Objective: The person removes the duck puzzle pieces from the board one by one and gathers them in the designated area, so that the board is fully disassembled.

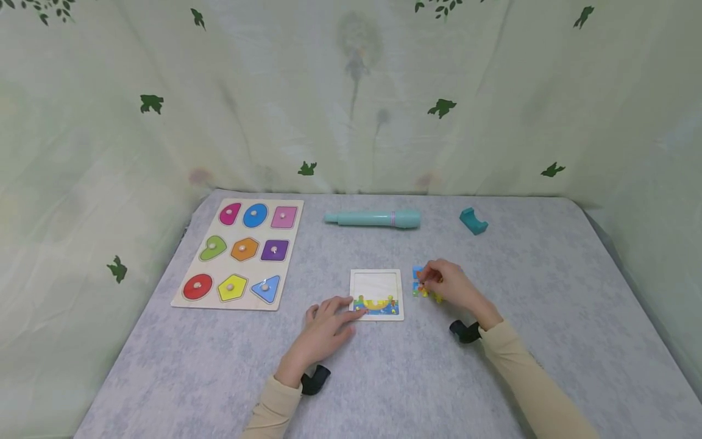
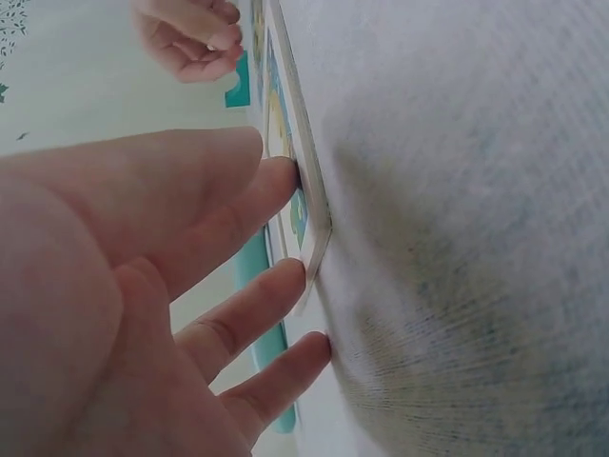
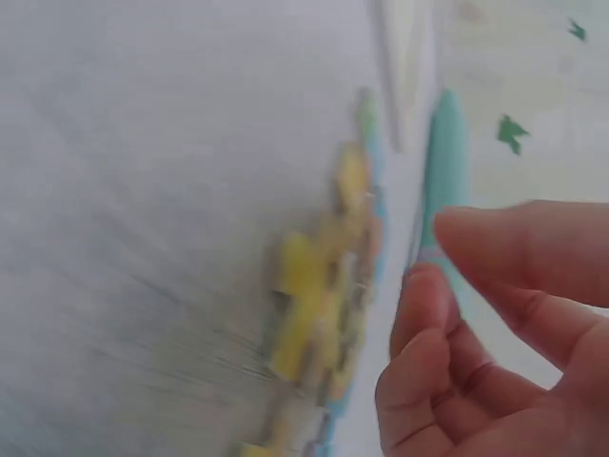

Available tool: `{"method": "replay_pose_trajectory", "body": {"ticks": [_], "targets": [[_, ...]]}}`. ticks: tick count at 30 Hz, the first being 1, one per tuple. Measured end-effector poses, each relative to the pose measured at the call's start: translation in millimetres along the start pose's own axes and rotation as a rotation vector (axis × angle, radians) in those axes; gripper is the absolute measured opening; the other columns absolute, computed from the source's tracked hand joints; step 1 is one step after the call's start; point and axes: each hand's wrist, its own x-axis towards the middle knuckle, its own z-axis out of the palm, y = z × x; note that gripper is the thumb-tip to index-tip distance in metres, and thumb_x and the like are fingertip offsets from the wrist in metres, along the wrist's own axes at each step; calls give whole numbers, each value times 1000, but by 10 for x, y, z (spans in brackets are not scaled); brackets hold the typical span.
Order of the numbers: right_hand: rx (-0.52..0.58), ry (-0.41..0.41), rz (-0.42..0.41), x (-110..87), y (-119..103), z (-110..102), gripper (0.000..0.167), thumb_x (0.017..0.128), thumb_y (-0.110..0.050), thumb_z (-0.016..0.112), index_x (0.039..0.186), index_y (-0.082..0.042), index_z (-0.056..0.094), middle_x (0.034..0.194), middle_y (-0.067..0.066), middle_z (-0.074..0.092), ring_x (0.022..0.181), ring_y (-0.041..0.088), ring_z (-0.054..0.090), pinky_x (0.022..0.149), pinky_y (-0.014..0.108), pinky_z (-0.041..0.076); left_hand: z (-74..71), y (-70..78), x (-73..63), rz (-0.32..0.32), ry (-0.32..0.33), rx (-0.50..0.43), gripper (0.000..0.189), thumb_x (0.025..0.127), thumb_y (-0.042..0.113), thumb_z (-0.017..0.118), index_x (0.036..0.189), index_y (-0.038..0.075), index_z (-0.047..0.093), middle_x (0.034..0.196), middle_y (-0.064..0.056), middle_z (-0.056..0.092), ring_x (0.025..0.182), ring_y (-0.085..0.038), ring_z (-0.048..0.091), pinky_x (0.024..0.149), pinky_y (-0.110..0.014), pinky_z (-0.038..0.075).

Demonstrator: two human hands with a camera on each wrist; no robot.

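Observation:
A small square puzzle tray (image 1: 375,281) lies on the table, with a strip of picture pieces (image 1: 378,305) along its near side. The left hand (image 1: 325,329) rests at the tray's left edge; its fingers are extended and touch the frame (image 2: 309,143). To the right of the tray, loose jigsaw pieces (image 1: 417,289) in blue, yellow and orange lie grouped. Above them hovers the right hand (image 1: 452,286), fingers loosely bent. In the right wrist view a gap shows between thumb and index finger, with no piece visible there. The blurred yellow pieces (image 3: 304,305) lie beside that hand.
A wooden shape board (image 1: 247,235) with knobbed coloured shapes lies at the left. Behind the tray is a teal wand-like tube (image 1: 373,219). A teal notched block (image 1: 473,221) sits at the back right. Printed fabric (image 1: 351,91) stands behind the table.

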Motion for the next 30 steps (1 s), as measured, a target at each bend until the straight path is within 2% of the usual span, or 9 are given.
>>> {"method": "replay_pose_trajectory", "body": {"ticks": [3, 6, 10, 14, 18, 23, 30], "targets": [[59, 52, 21, 13, -25, -55, 5, 90, 1, 61, 92, -2, 64, 84, 4, 59, 76, 20, 52, 67, 34, 45, -7, 16, 14, 5, 8, -5, 33, 96, 17, 58, 129, 16, 62, 138, -13, 43, 129, -34, 35, 100, -62, 19], [89, 67, 17, 35, -80, -73, 4, 91, -1, 61, 94, -2, 64, 85, 5, 61, 77, 20, 54, 69, 34, 46, -1, 43, 36, 23, 12, -7, 31, 96, 16, 58, 127, 14, 64, 137, -13, 44, 128, -34, 34, 100, -62, 20], [111, 8, -26, 70, -166, 5, 5, 92, -2, 61, 94, -1, 65, 87, 4, 62, 77, 19, 55, 69, 31, 47, 24, 89, 67, 76, -24, -10, 32, 97, 16, 56, 128, 12, 62, 139, -11, 44, 130, -31, 32, 100, -61, 21], [106, -79, -102, 90, -243, 154, 6, 90, 0, 61, 95, -2, 65, 89, 4, 63, 79, 16, 55, 71, 29, 48, 59, 120, 94, 130, -79, 10, 35, 99, 18, 54, 132, 11, 58, 143, -8, 42, 134, -30, 29, 99, -61, 22], [87, -146, -165, 89, -327, 287, 14, 85, 5, 61, 96, -3, 64, 89, 5, 62, 78, 15, 54, 71, 30, 47, 89, 137, 112, 145, -113, 28, 37, 99, 20, 53, 135, 13, 56, 146, -7, 39, 135, -31, 28, 98, -61, 22], [26, -186, -136, 73, -388, 404, 17, 83, 4, 63, 97, -5, 63, 89, 2, 57, 76, 13, 49, 69, 28, 44, 108, 155, 114, 138, -123, 34, 38, 99, 20, 53, 136, 15, 55, 148, -7, 38, 135, -32, 28, 98, -62, 21], [-21, -193, -86, 49, -452, 450, 19, 81, 5, 65, 98, -5, 64, 84, 1, 54, 74, 13, 49, 67, 28, 44, 126, 190, 109, 121, -82, 36, 35, 97, 18, 56, 133, 16, 59, 145, -5, 42, 134, -31, 31, 97, -63, 22]]}}
